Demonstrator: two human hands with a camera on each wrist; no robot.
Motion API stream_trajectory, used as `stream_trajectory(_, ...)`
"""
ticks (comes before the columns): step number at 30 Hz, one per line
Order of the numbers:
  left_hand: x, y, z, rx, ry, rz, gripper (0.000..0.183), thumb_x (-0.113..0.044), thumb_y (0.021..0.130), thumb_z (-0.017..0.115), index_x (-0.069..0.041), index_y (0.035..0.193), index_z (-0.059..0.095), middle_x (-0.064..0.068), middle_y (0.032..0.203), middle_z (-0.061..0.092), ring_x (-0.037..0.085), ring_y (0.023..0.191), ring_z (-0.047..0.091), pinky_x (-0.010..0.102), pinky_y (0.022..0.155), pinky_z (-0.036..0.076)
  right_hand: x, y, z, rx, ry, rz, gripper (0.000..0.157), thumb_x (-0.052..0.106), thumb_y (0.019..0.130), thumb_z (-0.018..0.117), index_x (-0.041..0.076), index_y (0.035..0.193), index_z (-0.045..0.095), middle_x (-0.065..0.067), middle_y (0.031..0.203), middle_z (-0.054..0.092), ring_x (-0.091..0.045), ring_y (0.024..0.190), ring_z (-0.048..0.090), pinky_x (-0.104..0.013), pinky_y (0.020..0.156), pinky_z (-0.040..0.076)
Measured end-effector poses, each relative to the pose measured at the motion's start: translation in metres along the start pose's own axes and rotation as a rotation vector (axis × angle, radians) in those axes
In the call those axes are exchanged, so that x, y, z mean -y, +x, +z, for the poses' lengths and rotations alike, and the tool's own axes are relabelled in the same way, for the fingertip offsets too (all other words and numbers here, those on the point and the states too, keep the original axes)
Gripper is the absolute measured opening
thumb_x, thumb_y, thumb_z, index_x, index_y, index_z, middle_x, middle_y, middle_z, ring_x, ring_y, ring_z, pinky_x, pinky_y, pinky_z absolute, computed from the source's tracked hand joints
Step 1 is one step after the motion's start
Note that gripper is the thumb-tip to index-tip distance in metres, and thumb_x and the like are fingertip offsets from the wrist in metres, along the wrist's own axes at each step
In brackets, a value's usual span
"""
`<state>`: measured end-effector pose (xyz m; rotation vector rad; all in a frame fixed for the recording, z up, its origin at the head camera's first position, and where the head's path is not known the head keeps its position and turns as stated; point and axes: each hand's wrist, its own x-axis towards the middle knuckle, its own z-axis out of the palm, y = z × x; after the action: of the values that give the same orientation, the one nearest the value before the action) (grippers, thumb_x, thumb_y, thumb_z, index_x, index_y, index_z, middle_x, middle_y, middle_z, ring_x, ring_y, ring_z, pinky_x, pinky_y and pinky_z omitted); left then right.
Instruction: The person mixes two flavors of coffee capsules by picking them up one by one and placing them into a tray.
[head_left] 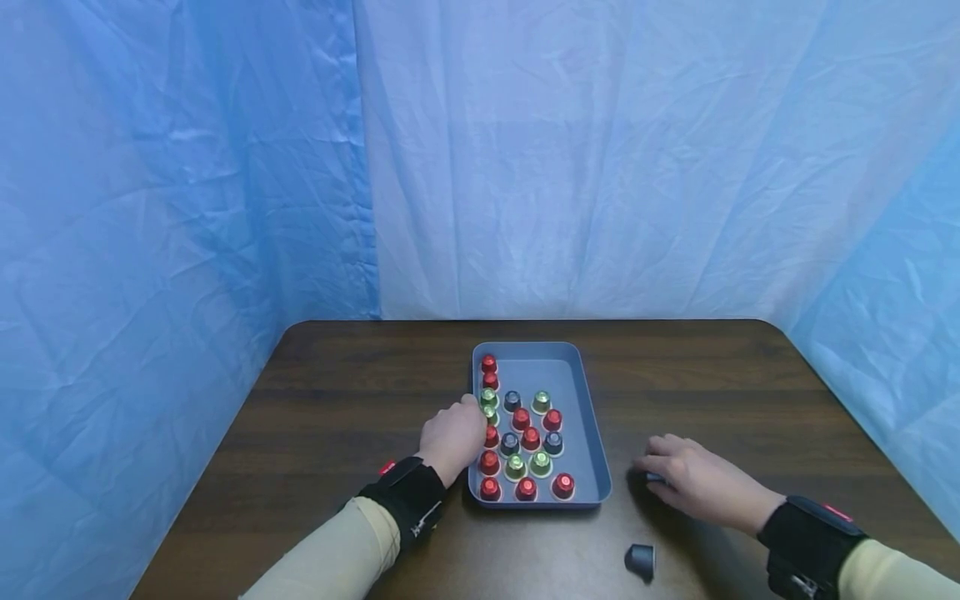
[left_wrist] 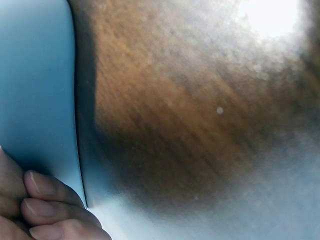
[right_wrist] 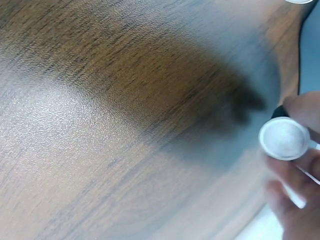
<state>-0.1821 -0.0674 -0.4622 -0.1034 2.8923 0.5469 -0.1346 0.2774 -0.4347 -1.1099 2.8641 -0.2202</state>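
A blue-grey tray [head_left: 588,417] on the table holds red, green and dark coffee capsules, standing lid down. My left hand [head_left: 452,440] is at the tray's left side, gripping its rim. Curled fingers [left_wrist: 47,207] lie against the tray's side wall [left_wrist: 37,90] in the left wrist view. To the right of the tray, my right hand [head_left: 701,479] is held over the table. It pinches a dark coffee capsule [right_wrist: 284,139] between thumb and fingers, the pale round lid facing the wrist camera.
Another dark capsule [head_left: 640,562] lies on its side near the table's front, between the tray and my right forearm. The brown wooden table [head_left: 360,383] has blue curtains [head_left: 585,167] hanging behind it and at both sides.
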Motion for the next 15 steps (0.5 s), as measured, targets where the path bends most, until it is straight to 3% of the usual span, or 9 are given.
stream_trajectory(4, 0.0, 0.0001, 0.0001, -0.004, 0.002, 0.005, 0.04, -0.033, 0.098, 0.07, -0.003, 0.121, 0.057, 0.008, 0.085, 0.062, 0.024, 0.075, 0.068, 0.044, 0.071, 0.06, -0.0018, -0.0009, 0.0002, -0.073, -0.09, -0.068, 0.03, 0.019, 0.081, 0.086, 0.014, 0.109, 0.078, 0.012, 0.093, 0.059, -0.007, 0.087, 0.048, -0.029, 0.071, 0.045)
stream_trajectory(15, 0.0003, 0.0013, 0.0009, -0.008, 0.025, 0.007, 0.04, -0.032, 0.098, 0.07, -0.003, 0.122, 0.057, 0.008, 0.084, 0.062, 0.024, 0.075, 0.068, 0.045, 0.071, 0.061, 0.0001, -0.0002, 0.0002, -0.127, -0.038, -0.063, 0.024, 0.013, 0.084, 0.084, 0.016, 0.107, 0.078, 0.013, 0.091, 0.055, -0.001, 0.081, 0.049, -0.02, 0.065, 0.049)
